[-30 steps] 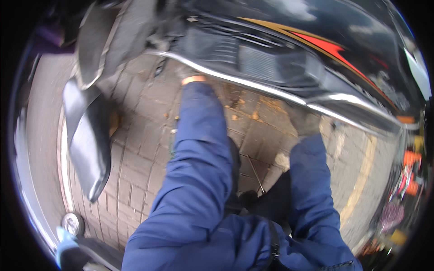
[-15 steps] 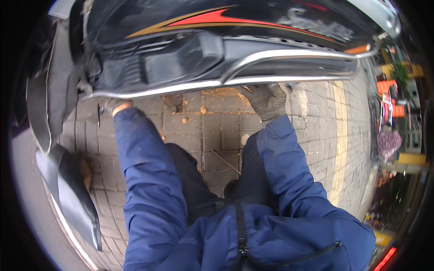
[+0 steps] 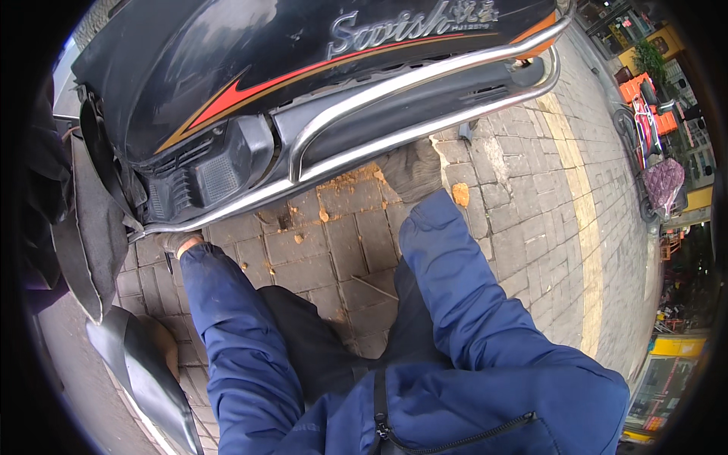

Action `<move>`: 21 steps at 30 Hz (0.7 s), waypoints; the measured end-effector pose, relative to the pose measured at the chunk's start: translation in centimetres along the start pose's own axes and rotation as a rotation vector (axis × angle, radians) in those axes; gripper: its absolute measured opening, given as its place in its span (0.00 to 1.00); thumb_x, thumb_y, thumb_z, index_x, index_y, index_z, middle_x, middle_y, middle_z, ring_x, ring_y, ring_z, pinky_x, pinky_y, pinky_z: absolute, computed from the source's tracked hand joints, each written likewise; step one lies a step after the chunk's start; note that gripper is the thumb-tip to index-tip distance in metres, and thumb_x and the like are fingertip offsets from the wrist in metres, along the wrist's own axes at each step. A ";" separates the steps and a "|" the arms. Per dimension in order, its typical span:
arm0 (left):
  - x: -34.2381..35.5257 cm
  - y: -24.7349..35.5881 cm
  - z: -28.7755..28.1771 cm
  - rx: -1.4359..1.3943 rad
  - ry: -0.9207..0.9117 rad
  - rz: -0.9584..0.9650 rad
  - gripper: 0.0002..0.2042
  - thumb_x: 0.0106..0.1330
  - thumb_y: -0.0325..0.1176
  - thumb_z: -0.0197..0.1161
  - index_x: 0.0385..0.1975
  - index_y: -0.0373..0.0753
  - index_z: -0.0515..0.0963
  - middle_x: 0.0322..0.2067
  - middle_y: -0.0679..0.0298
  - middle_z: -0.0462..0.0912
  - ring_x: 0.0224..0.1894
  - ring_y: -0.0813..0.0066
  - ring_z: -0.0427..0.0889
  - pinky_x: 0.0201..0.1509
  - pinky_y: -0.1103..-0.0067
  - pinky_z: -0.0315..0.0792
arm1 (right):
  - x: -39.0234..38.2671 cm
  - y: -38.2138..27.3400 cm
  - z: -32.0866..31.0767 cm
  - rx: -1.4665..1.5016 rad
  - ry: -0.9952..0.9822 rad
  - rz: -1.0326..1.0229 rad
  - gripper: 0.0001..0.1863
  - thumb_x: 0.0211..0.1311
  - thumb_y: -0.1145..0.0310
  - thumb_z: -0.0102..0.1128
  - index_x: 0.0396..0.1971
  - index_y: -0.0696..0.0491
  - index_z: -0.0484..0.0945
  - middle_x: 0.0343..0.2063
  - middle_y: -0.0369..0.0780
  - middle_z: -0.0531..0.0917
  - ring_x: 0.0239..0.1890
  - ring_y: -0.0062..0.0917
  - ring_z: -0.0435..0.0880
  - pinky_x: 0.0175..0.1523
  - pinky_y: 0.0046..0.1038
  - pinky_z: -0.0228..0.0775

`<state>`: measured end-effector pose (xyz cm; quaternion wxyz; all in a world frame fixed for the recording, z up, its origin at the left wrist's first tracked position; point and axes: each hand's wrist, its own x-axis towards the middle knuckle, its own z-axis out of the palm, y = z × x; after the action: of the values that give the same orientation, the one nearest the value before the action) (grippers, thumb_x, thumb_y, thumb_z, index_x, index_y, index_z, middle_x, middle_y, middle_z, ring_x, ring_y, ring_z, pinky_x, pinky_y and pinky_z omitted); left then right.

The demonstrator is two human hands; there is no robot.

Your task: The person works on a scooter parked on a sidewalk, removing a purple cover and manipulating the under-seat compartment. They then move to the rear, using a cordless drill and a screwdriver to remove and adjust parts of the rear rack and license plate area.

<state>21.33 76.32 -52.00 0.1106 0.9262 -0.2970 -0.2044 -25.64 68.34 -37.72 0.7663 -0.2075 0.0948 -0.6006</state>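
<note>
Here's the glossy black scooter body with a red-and-gold stripe (image 3: 205, 68), just beyond both hands, its long axis slanting from the left hand (image 3: 173, 243) up and away past the right hand (image 3: 413, 171), its orange-lamp end pointing far right! Both hands, grey-gloved, reach in at the shiny chrome tubular rail (image 3: 334, 167); fingers hidden, so I can't tell whether they're gripping. Nearer the person, between them, lies a thin pale stick (image 3: 374, 288).

Brick paving (image 3: 531, 243) and shopfronts (image 3: 679, 387) show a street (image 3: 68, 341).
</note>
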 end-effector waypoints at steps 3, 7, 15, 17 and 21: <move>0.1 -0.2 0.5 0.196 0.094 0.003 0.30 0.69 0.57 0.38 0.64 0.45 0.66 0.64 0.61 0.69 0.66 0.64 0.66 0.68 0.68 0.59 | 0.6 0.0 -0.6 0.031 0.017 0.003 0.29 0.57 0.57 0.68 0.55 0.54 0.71 0.54 0.43 0.77 0.58 0.36 0.75 0.61 0.49 0.71; 0.2 -1.4 0.5 0.459 0.210 -0.021 0.30 0.69 0.57 0.38 0.64 0.45 0.66 0.64 0.61 0.69 0.67 0.64 0.66 0.69 0.69 0.58 | 1.7 -0.1 -0.6 0.169 -0.027 0.075 0.28 0.55 0.60 0.70 0.54 0.53 0.71 0.53 0.42 0.77 0.58 0.34 0.75 0.63 0.47 0.70; -1.1 -1.8 -1.9 0.641 0.102 -0.103 0.32 0.69 0.60 0.35 0.67 0.49 0.61 0.68 0.64 0.60 0.70 0.67 0.59 0.72 0.68 0.54 | 1.1 -0.6 3.7 0.188 -0.010 -0.058 0.30 0.66 0.46 0.50 0.60 0.52 0.68 0.57 0.43 0.73 0.60 0.36 0.71 0.63 0.46 0.66; -2.1 -1.0 -2.5 0.621 0.068 -0.081 0.32 0.69 0.60 0.34 0.68 0.50 0.59 0.69 0.64 0.58 0.71 0.67 0.56 0.73 0.68 0.52 | 1.6 -0.4 4.6 0.202 0.015 -0.105 0.33 0.66 0.41 0.46 0.60 0.51 0.68 0.58 0.43 0.72 0.61 0.37 0.69 0.63 0.50 0.64; -5.1 1.0 -4.7 0.585 0.000 -0.043 0.33 0.69 0.62 0.31 0.69 0.52 0.57 0.71 0.65 0.53 0.73 0.67 0.51 0.75 0.68 0.48 | 2.0 -0.3 5.2 0.188 0.038 -0.081 0.32 0.65 0.42 0.49 0.59 0.50 0.69 0.57 0.43 0.72 0.60 0.38 0.70 0.62 0.51 0.65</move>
<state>19.16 78.98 -45.88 -0.1658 0.9248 -0.3236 -0.1124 -23.37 67.45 -32.69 0.7555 -0.1268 0.0440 -0.6412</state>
